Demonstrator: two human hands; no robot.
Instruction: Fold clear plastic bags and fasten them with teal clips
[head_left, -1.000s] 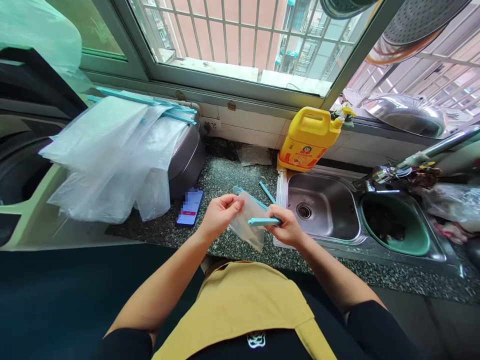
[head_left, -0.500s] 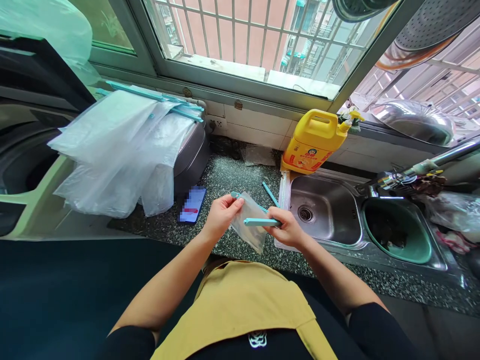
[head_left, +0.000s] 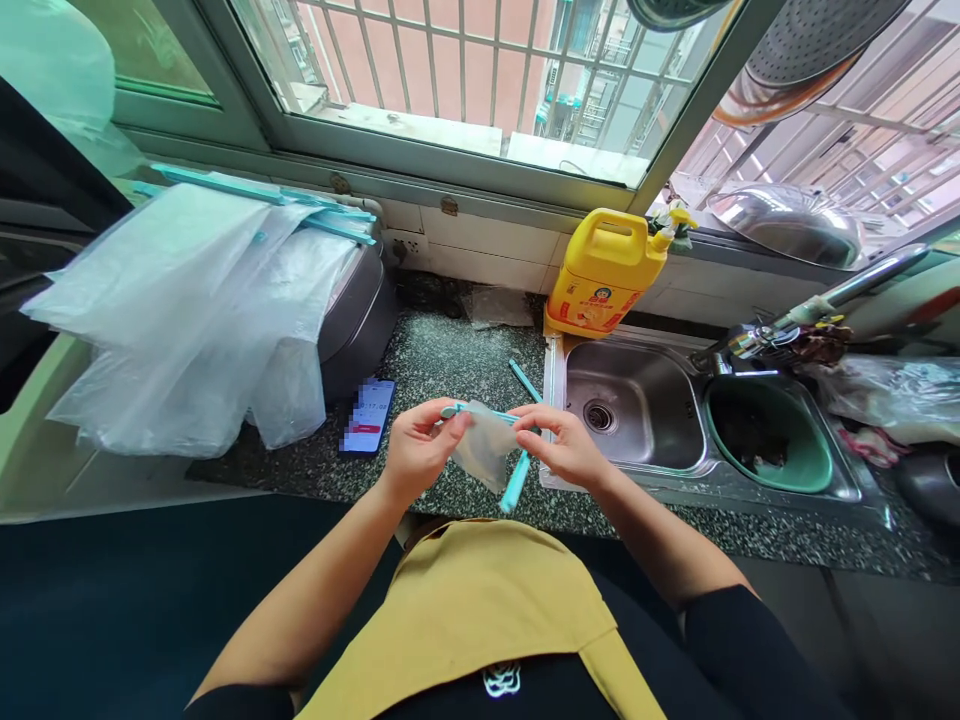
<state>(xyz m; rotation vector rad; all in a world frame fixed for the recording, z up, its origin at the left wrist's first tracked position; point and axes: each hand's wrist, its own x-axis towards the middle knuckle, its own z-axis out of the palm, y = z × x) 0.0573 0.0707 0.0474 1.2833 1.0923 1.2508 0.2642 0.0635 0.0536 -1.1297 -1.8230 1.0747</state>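
Observation:
A small clear plastic bag [head_left: 482,452] is stretched between my two hands above the counter, with a thin light-blue sealing rod [head_left: 495,414] along its top edge. My left hand [head_left: 421,448] pinches the rod's left end together with the bag's corner. At the other end, my right hand [head_left: 568,447] is closed on the bag's right corner and the rod. A second, wider light-blue sealing strip [head_left: 514,487] slants down from under my right fingers; how it is held is partly hidden. Another blue strip [head_left: 523,378] lies on the counter beside the sink.
Large plastic bags [head_left: 187,310] with blue strips lie over a dark appliance [head_left: 360,325] at left. A phone [head_left: 369,418] rests on the speckled counter [head_left: 442,345]. A yellow jug [head_left: 604,275] stands behind the steel sink [head_left: 637,400], and a green basin [head_left: 814,450] sits at right.
The wide blue strip in my right hand has swung from level to pointing down toward me. My right fingers have moved onto the bag's top edge. The view has shifted slightly right.

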